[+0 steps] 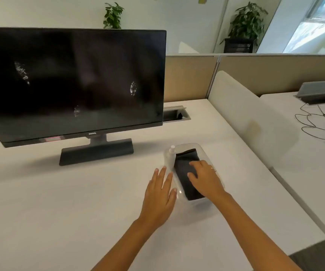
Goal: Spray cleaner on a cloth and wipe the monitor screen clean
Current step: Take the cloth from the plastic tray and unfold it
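A black monitor [69, 81] stands on the white desk at the left, its dark screen marked with whitish smudges. To its right a clear plastic tray [196, 146] holds a folded dark cloth [187, 159] and a white spray bottle [170, 159] lying along its left side. My right hand [205, 178] rests on the cloth inside the tray, fingers bent down onto it. My left hand [160, 194] lies flat with straight fingers against the tray's left edge, fingertips near the bottle.
A white desk [60, 212] spreads around the tray. A cable hatch [174, 113] sits behind the monitor's right edge. A white divider panel [251, 118] separates a neighbouring desk with a loose black cable [318, 124]. Potted plants stand behind beige partitions.
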A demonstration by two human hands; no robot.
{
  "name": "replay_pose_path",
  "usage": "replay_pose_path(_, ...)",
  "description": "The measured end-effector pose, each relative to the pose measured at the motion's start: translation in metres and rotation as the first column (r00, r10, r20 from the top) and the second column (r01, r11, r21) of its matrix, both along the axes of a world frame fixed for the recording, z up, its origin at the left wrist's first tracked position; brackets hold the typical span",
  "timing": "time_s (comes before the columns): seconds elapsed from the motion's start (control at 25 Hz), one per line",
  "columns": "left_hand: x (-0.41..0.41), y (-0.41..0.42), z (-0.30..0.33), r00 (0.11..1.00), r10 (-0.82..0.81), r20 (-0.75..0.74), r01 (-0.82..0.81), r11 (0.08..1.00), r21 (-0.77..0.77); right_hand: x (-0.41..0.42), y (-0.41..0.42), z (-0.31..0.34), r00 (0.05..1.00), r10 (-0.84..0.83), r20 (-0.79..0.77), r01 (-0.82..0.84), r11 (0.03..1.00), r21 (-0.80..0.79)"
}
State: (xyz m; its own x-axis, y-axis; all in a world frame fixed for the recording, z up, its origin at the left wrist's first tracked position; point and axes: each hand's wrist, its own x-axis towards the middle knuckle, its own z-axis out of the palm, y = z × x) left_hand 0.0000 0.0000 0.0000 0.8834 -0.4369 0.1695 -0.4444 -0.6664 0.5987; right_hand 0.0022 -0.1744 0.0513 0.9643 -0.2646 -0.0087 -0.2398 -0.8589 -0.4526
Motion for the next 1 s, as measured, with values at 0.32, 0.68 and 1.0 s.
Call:
replay_pose_path(0.32,0.007,-0.028,-0.011,0.996,0.082,-0.039,-0.076,0.989,0.125,0.033,-0.005,-0.045,0.912,0.035,-0.409,-0.178,0.932,-0.315)
replay_pose_path(0.68,0.004,-0.034,-0.009,0.992,0.101,-0.076,-0.097,0.994,0.048,0.035,-0.018,-0.033,0.991,0.072,-0.116,-0.096,0.973,-0.210)
replay_pose_path(1.0,0.006,-0.032,0.009,0.984,0.132,-0.123,-0.149,0.979,-0.142,0.009,-0.022,0.032,0.951,-0.075,0.299,0.102,0.992,-0.075)
